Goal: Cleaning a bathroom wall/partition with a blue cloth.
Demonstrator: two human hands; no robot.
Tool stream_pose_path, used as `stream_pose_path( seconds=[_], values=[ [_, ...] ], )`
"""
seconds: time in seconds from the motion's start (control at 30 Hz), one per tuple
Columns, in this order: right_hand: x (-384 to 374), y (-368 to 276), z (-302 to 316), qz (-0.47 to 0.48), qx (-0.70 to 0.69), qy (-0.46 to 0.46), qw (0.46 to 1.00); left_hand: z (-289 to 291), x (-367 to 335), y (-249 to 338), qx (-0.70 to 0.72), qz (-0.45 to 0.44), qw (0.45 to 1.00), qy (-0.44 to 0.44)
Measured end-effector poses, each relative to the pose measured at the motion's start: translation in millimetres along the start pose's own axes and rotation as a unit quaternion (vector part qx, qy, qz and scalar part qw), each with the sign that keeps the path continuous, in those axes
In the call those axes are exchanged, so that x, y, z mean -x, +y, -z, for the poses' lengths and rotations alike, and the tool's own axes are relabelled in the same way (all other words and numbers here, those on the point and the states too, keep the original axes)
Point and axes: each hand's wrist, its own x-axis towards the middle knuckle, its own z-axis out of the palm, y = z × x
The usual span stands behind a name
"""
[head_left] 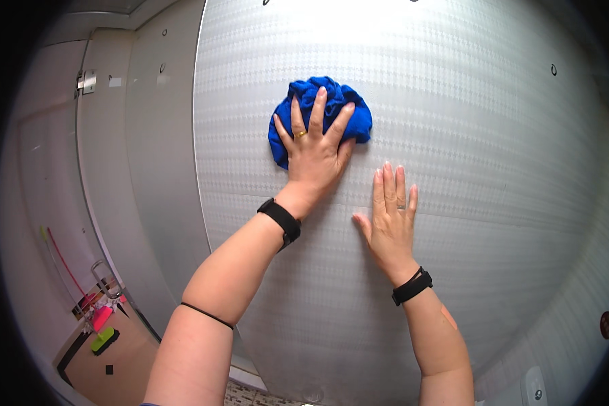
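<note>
A bunched blue cloth (356, 122) lies against the pale patterned wall panel (453, 135), a little above the middle of the view. My left hand (314, 149) presses on it with fingers spread and holds it to the panel; a gold ring and a black wristband show on this side. Lower and to the right, my right hand (391, 223) rests palm toward the panel, holding nothing. Its fingers are straight and its thumb points out toward the left. That wrist also has a black band.
At left stands a glass door with a metal hinge (88, 82) and a handle (106, 279). Beyond it are a green-headed broom (105, 340) and a pink dustpan (101, 317) on the floor. A white fixture (536, 386) sits at lower right, below a dark round spot (607, 325).
</note>
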Motion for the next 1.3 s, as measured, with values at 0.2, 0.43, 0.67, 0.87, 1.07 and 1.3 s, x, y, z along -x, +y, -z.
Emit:
stream_pose_path(
  seconds=[0.2, 0.43, 0.67, 0.87, 1.07, 1.3],
  values=[
    [-1, 0, 1, 0.004, 0.001, 0.003, 1.0, 4, 46, 19, 0.01, -0.03, 0.999, -0.012],
    [3, 6, 9, 0.003, -0.022, -0.01, 1.0, 6, 76, 34, 0.007, -0.031, 0.999, -0.039],
    [20, 31, 34, -0.025, -0.016, -0.019, 0.999, 5, 50, 38, 0.004, -0.046, 0.998, -0.033],
    [37, 57, 40, -0.055, -0.001, -0.032, 0.998, -15, -17, 53, 0.001, -0.037, 0.999, -0.024],
    [41, 67, 29, -0.05, -0.003, -0.032, 0.998, -28, -36, 66, 0.025, -0.017, 1.0, -0.001],
    [41, 62, 35, -0.049, -0.003, -0.03, 0.998, -23, -17, 78, 0.029, -0.022, 0.999, -0.004]
  ],
)
